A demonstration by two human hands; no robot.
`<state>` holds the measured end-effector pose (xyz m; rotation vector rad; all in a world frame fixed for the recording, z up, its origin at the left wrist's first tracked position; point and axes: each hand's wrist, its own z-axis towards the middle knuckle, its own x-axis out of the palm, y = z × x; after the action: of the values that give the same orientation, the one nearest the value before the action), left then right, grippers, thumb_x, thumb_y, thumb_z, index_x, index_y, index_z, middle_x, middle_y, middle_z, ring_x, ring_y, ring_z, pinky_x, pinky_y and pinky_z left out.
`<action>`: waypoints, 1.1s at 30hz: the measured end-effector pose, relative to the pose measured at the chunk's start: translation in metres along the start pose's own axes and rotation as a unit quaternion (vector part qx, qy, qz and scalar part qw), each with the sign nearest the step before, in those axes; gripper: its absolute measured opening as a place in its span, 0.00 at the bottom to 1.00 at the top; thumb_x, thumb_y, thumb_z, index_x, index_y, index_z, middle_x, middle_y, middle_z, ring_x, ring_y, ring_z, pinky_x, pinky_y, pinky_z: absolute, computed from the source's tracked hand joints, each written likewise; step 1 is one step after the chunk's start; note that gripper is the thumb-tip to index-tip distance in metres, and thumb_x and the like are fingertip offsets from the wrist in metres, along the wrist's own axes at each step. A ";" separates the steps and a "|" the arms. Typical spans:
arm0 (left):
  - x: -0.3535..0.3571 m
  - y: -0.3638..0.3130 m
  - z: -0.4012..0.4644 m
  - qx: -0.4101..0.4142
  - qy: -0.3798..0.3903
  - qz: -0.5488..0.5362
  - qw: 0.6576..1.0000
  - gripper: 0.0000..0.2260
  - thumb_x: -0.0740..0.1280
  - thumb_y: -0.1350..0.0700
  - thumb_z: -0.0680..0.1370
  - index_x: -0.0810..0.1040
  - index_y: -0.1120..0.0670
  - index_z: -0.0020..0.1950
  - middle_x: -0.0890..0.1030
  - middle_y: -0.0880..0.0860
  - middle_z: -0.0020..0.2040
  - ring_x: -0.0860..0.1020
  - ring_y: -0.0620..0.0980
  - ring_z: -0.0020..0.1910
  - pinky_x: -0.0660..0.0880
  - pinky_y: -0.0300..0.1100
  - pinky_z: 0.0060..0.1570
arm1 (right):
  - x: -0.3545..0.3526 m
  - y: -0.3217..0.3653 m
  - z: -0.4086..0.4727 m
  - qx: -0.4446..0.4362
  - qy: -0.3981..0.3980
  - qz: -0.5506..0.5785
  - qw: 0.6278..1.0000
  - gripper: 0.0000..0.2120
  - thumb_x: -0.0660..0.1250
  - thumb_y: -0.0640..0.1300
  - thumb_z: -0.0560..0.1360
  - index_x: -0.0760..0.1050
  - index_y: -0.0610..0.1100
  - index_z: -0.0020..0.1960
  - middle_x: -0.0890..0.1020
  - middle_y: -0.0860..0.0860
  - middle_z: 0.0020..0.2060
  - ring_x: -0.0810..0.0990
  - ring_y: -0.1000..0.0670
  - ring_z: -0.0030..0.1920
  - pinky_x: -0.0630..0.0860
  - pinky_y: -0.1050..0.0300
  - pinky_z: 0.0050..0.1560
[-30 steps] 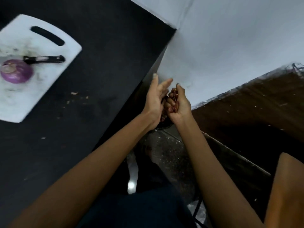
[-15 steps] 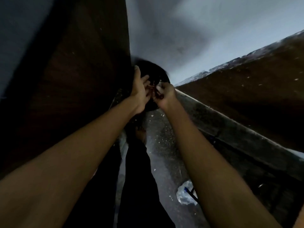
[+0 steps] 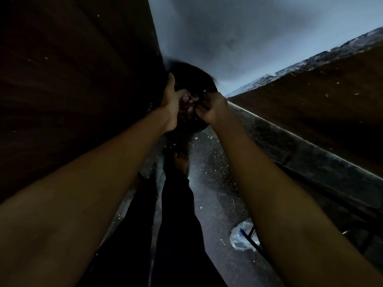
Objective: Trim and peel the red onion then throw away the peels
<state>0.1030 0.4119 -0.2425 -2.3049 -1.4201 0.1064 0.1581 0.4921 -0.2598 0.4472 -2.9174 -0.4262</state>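
Down low, two hands meet over one round black bin [image 3: 204,83] at twelve o'clock: left hand [image 3: 172,104] cups a clump of red onion peels [image 3: 187,104], right hand [image 3: 211,109] pinches at it with curled fingers. One plastic bag [image 3: 240,235] lies at five o'clock.

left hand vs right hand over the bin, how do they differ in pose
The left hand stands edge-up with its fingers reaching toward the dark bin's far rim; the right hand is curled, knuckles up, nearer the near rim. Both flank the reddish onion peels over the bin.
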 end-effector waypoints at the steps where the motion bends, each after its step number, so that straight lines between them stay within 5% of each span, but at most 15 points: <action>1: 0.002 -0.001 -0.004 0.002 0.000 0.014 1.000 0.30 0.45 0.39 0.81 0.70 0.58 0.70 0.75 0.54 0.64 0.75 0.46 0.50 0.70 0.35 0.36 | 0.001 -0.001 -0.001 -0.011 -0.009 -0.009 1.000 0.16 0.51 0.38 0.81 0.69 0.39 0.38 0.73 0.44 0.36 0.72 0.49 0.34 0.73 0.60 0.29; 3: 0.008 -0.002 -0.011 0.027 -0.008 0.056 0.998 0.21 0.50 0.44 0.83 0.75 0.55 0.63 0.77 0.50 0.54 0.75 0.46 0.48 0.70 0.31 0.32 | 0.004 -0.005 -0.009 -0.051 -0.022 -0.035 0.998 0.13 0.56 0.35 0.79 0.70 0.40 0.37 0.75 0.45 0.32 0.76 0.50 0.28 0.71 0.68 0.19; 5: 0.013 -0.004 -0.017 0.078 -0.035 0.089 0.992 0.12 0.55 0.54 0.83 0.78 0.55 0.53 0.77 0.49 0.42 0.74 0.45 0.38 0.72 0.34 0.32 | 0.009 -0.007 -0.018 -0.114 -0.026 -0.078 0.990 0.13 0.59 0.32 0.76 0.74 0.40 0.35 0.78 0.44 0.27 0.78 0.50 0.24 0.73 0.66 0.21; 6: 0.013 -0.005 -0.021 0.111 -0.046 0.114 0.986 0.12 0.56 0.59 0.82 0.78 0.57 0.56 0.78 0.50 0.42 0.75 0.46 0.38 0.73 0.35 0.34 | 0.012 -0.008 -0.024 -0.152 -0.029 -0.112 0.982 0.13 0.59 0.31 0.75 0.76 0.41 0.35 0.80 0.43 0.29 0.80 0.48 0.28 0.77 0.62 0.26; 9: 0.012 -0.011 -0.049 0.212 -0.053 0.194 0.957 0.15 0.56 0.65 0.81 0.74 0.60 0.66 0.79 0.57 0.57 0.77 0.49 0.52 0.74 0.27 0.41 | 0.019 -0.007 -0.059 -0.269 -0.064 -0.240 0.931 0.13 0.59 0.32 0.73 0.81 0.41 0.41 0.84 0.39 0.43 0.82 0.43 0.43 0.80 0.50 0.46; 12: 0.004 -0.023 -0.088 0.276 -0.038 0.217 0.936 0.16 0.56 0.68 0.80 0.73 0.63 0.66 0.77 0.61 0.63 0.76 0.52 0.60 0.72 0.22 0.44 | 0.027 -0.001 -0.109 -0.365 -0.067 -0.316 0.873 0.13 0.59 0.34 0.75 0.80 0.40 0.52 0.83 0.43 0.50 0.81 0.46 0.51 0.76 0.58 0.52; 17: -0.041 -0.048 -0.180 0.400 -0.063 0.280 0.870 0.17 0.60 0.64 0.79 0.73 0.59 0.68 0.77 0.57 0.64 0.75 0.52 0.64 0.69 0.45 0.67 | 0.058 -0.010 -0.204 -0.490 -0.008 -0.342 0.802 0.13 0.60 0.34 0.75 0.78 0.42 0.55 0.83 0.46 0.52 0.79 0.50 0.52 0.72 0.64 0.53; 20: -0.079 -0.054 -0.239 0.458 -0.106 0.284 0.836 0.18 0.60 0.61 0.79 0.72 0.54 0.69 0.77 0.53 0.65 0.75 0.48 0.63 0.71 0.47 0.66 | 0.087 -0.029 -0.257 -0.544 0.039 -0.351 0.761 0.13 0.59 0.34 0.75 0.78 0.43 0.55 0.82 0.47 0.52 0.79 0.51 0.52 0.73 0.62 0.55; 25: -0.157 -0.056 -0.323 0.525 -0.195 0.280 0.780 0.18 0.61 0.59 0.80 0.70 0.50 0.70 0.75 0.49 0.66 0.73 0.42 0.64 0.69 0.39 0.66 | 0.145 -0.070 -0.323 -0.630 0.110 -0.379 0.669 0.13 0.60 0.33 0.75 0.78 0.41 0.55 0.78 0.51 0.49 0.74 0.58 0.48 0.66 0.79 0.49; 30: -0.238 -0.044 -0.369 0.549 -0.282 0.245 0.747 0.18 0.63 0.59 0.79 0.71 0.51 0.69 0.76 0.49 0.65 0.73 0.43 0.64 0.69 0.44 0.67 | 0.202 -0.125 -0.362 -0.656 0.193 -0.421 0.596 0.13 0.61 0.34 0.74 0.77 0.42 0.56 0.80 0.49 0.51 0.77 0.53 0.51 0.72 0.64 0.55; 33: -0.280 -0.030 -0.382 0.546 -0.309 0.221 0.747 0.19 0.62 0.57 0.78 0.71 0.50 0.69 0.76 0.48 0.66 0.73 0.44 0.65 0.70 0.47 0.66 | 0.229 -0.159 -0.373 -0.665 0.228 -0.440 0.559 0.13 0.61 0.33 0.74 0.77 0.41 0.56 0.81 0.47 0.52 0.78 0.51 0.52 0.70 0.65 0.55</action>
<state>0.0536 0.0595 0.0718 -1.4972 -0.6029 1.5153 0.0586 0.1797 0.0715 1.3030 -0.9708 -1.9319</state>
